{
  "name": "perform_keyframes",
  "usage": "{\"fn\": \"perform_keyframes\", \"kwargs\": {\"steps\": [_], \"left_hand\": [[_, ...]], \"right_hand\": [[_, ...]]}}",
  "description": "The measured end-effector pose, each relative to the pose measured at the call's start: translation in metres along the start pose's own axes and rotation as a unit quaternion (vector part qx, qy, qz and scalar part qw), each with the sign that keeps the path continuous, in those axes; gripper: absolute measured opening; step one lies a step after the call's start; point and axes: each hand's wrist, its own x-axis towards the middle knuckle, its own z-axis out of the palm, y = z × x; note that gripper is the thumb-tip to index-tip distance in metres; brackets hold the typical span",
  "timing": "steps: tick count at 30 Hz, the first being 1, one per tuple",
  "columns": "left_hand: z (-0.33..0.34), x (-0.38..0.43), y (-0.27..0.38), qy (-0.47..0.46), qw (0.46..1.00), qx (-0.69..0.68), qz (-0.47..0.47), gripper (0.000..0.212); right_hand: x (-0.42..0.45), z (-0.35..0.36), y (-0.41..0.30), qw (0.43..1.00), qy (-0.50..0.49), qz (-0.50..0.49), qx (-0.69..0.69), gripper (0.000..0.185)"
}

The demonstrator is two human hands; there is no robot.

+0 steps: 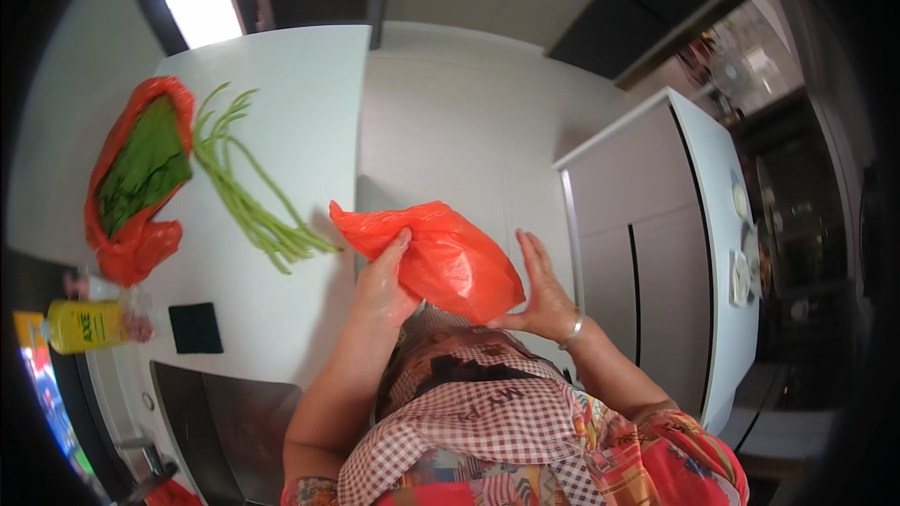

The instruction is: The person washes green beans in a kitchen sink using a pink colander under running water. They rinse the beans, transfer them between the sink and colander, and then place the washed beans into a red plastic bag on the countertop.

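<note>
My left hand (388, 284) grips a red plastic bag (457, 260) by its gathered part, thumb on top. The bag hangs in front of my apron, past the edge of the white countertop (309, 105); what it may hold is hidden. At the bag's right side is my right hand (545, 292), fingers spread and the thumb near its lower edge. Long green beans (249, 190) lie loose on the countertop to the left. Beyond them, another red plastic bag (151, 239) lies open around green leafy vegetables (144, 161).
A yellow dish soap bottle (88, 327) and a dark green scouring pad (195, 328) are at the left, near a steel sink (239, 429). A white-topped cabinet (633, 246) stands at the right. Farther off at the upper right is a fan (731, 74).
</note>
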Motion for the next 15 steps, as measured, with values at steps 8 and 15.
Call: {"fn": "perform_keyframes", "kwargs": {"steps": [8, 15], "left_hand": [[0.002, -0.018, -0.058, 0.023, 0.993, 0.038, -0.109, 0.037], [-0.022, -0.033, -0.134, 0.201, 0.892, 0.394, -0.092, 0.088]], "right_hand": [[0.002, 0.058, 0.049, 0.823, 0.063, 0.076, 0.56, 0.034], [-0.051, 0.026, 0.105, 0.631, 0.124, 0.1, 0.759, 0.029]]}}
